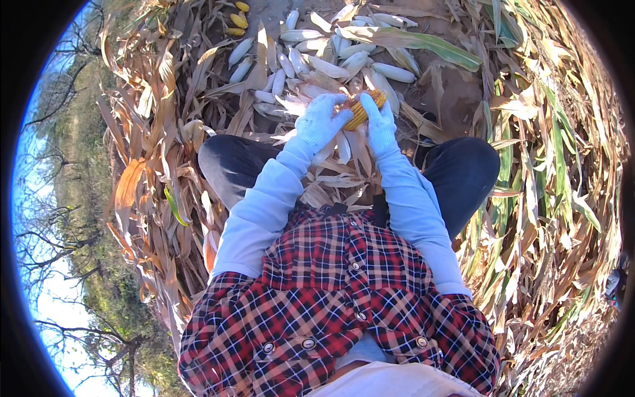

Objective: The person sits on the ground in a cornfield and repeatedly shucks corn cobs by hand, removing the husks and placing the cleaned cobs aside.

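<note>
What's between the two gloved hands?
In the head view, a yellow corn cob, bridging the left hand and the right hand; the right thumb lies over it.

Harsh sunlight, near-white glare on the left hand [321, 124], overexposed sky [58, 303], fisheye curvature toward the edges.

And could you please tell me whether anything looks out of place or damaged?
Nothing looks clearly damaged. The yellow corn cob between the left hand and right hand contrasts with the white corn cobs scattered ahead; a few more yellow cobs lie apart, upper left.
</note>
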The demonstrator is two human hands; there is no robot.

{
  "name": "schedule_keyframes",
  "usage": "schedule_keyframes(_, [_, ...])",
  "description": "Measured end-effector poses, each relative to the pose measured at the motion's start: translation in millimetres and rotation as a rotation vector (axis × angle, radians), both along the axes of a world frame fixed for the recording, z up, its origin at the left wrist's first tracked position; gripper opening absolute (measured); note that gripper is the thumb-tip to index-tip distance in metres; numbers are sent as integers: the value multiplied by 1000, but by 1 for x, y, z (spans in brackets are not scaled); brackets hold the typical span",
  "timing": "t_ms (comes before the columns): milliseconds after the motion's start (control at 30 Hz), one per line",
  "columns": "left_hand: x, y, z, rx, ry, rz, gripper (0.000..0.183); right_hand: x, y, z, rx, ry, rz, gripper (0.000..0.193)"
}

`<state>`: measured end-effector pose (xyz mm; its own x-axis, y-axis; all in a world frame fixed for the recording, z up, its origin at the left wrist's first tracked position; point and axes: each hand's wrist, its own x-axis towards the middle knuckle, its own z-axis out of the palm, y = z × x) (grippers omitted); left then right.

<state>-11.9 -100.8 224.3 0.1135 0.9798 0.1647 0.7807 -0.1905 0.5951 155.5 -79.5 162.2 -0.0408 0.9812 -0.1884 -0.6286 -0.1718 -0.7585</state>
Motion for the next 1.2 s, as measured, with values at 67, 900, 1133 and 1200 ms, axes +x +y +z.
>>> schedule_keyframes(67, [23,-9,-6,-184,90,-38,51,2,0,7,-27,115,-32,41])
schedule_keyframes(900, [52,-42,-34,-553,145,-65,51,16,16,-23,-284,158,175,48])
schedule_keyframes(1133, [40,-41,-29,-588,265,-190,42,16,10,2,-328,107,187,42])
schedule_keyframes(1200, [42,-37,-25,-574,276,-198,44,18,9,5,-310,32,11,41])
